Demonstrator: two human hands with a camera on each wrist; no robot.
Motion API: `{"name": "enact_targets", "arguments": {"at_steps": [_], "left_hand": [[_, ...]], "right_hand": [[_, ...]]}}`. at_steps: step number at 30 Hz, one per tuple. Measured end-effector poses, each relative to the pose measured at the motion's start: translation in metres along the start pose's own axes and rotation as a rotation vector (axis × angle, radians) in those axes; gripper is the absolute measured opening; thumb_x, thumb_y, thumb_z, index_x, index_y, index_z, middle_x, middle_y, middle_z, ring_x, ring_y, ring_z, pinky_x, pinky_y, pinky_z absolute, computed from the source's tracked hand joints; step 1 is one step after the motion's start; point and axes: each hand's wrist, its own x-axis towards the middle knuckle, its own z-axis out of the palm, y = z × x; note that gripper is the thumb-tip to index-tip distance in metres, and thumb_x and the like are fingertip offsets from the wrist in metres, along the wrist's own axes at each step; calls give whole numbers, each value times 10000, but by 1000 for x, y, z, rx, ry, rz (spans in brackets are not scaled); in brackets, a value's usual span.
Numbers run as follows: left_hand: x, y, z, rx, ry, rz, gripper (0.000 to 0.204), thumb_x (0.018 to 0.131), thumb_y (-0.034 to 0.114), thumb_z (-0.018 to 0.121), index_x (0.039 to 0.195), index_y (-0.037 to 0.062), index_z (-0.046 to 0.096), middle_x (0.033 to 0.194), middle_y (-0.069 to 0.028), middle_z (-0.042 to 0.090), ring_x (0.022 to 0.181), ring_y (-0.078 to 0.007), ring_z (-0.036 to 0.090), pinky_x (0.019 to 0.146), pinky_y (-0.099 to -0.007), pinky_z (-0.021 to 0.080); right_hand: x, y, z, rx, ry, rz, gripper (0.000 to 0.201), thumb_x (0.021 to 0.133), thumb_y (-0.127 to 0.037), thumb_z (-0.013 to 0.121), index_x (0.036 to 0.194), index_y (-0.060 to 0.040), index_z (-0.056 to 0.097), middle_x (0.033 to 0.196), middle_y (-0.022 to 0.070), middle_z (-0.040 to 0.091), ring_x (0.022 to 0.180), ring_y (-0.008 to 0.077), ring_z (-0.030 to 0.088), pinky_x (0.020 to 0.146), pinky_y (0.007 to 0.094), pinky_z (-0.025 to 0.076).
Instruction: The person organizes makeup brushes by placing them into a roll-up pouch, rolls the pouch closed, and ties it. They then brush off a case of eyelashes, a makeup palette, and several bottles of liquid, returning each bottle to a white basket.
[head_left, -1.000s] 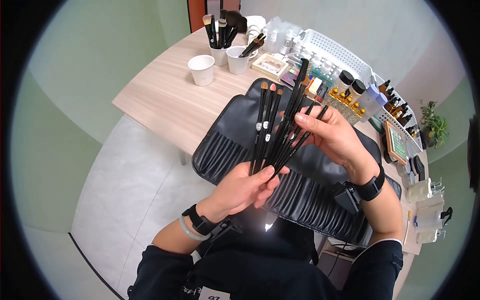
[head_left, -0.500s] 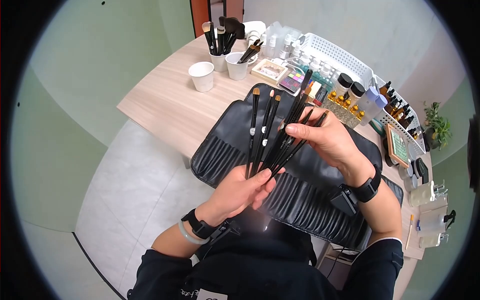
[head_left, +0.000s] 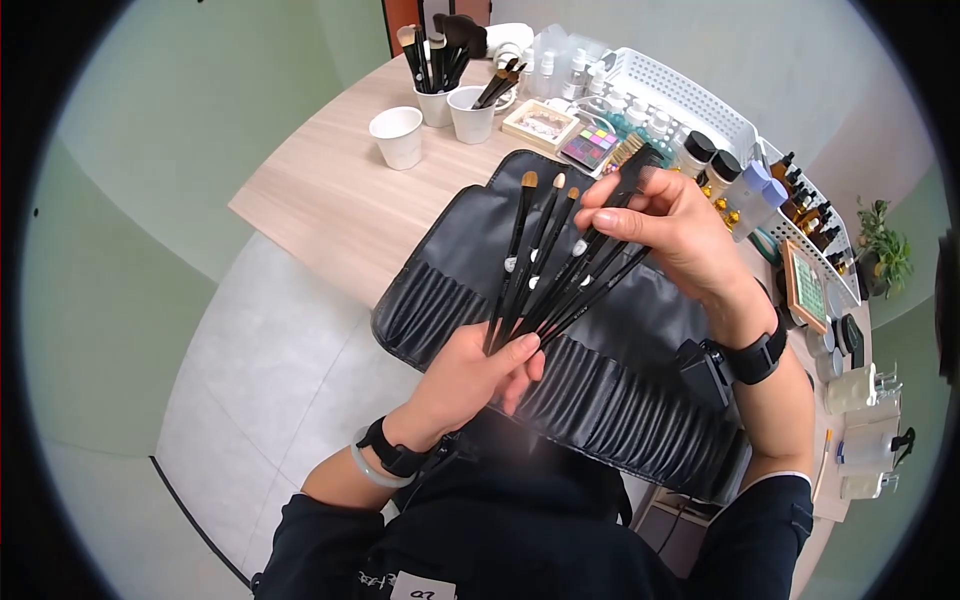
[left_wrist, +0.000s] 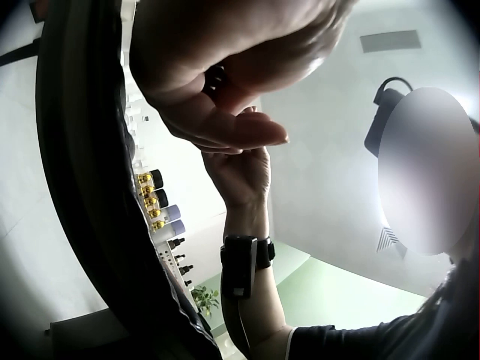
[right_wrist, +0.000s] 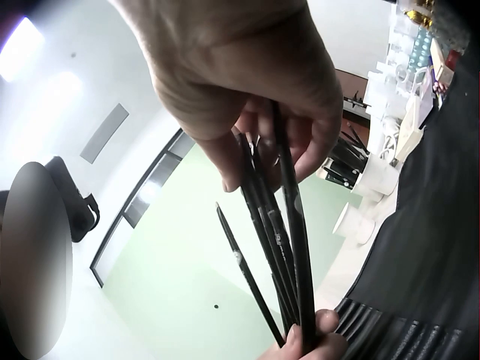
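Observation:
My left hand [head_left: 465,375] grips the lower handles of several slim black makeup brushes [head_left: 511,262], fanned out with their bristles upward. Three brushes with tan or pale tips spread apart on the left side of the fan. At the upper right of the bundle, my right hand [head_left: 690,235] pinches a black tool with a comb-like head [head_left: 640,165] between thumb and fingers. In the right wrist view its fingers curl about the upper part of dark handles [right_wrist: 296,202]. Below both hands lies a black brush roll [head_left: 460,240] with ribbed slots, partly hidden by the arms.
Two white cups hold brushes, one with large black ones [head_left: 435,107], another with brown-tipped ones [head_left: 472,122]. A third white cup [head_left: 400,145] stands in front. Beyond the roll are an eyeshadow palette [head_left: 592,148], bottles and a white perforated basket [head_left: 690,95]. Pump bottles [head_left: 865,445] stand right.
My right hand has shifted up and right, its fingers now closer round the comb-headed tool. The left hand keeps its hold on the brushes, which have fanned slightly.

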Motion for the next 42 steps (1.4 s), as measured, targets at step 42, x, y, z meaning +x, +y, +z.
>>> {"name": "enact_targets", "arguments": {"at_steps": [42], "left_hand": [[-3,5,-43,132,-264,156,224,859,65,503,1038,-68,509,706,-52,501,516,-89,489,490,-222,401]], "right_hand": [[135,102,41,125,119,483,134,793,-90,614,845,19,555,811,79,604,740,121,611,623,146,509]]}}
